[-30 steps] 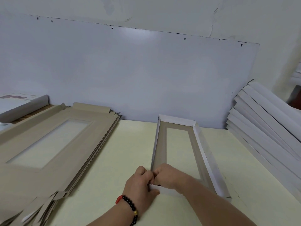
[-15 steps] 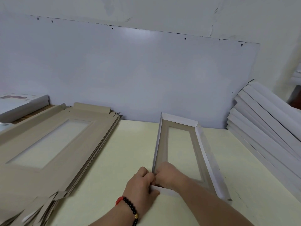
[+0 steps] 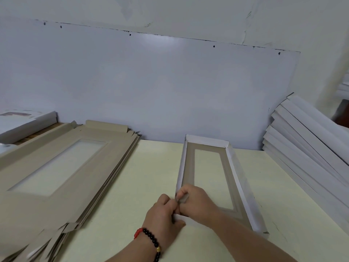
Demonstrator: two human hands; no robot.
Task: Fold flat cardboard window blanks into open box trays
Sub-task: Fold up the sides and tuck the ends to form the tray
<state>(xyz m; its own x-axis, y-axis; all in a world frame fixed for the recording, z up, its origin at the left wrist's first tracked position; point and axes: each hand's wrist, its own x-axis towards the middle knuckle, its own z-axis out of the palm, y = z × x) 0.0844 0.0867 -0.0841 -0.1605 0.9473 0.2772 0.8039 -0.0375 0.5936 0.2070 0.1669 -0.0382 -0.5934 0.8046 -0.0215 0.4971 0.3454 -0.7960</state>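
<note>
Blanks (image 3: 62, 167) lie stacked flat at your left, folded trays (image 3: 309, 146) lean at your right, and the tray (image 3: 236, 178) you are forming sits between them on the table (image 3: 151, 186). Your left hand (image 3: 162, 212) pinches its near left corner from outside; your right hand (image 3: 196, 203) curls over the grey tab (image 3: 183, 199) there. Thin card like this is probably light and creases easily, so hold it near the fold lines, not mid-wall.

Both hands meet, fingers curled

Left hand (image 3: 162, 212) and right hand (image 3: 196, 202) touch knuckle to knuckle, both pinching; forearms converge from below.
</note>
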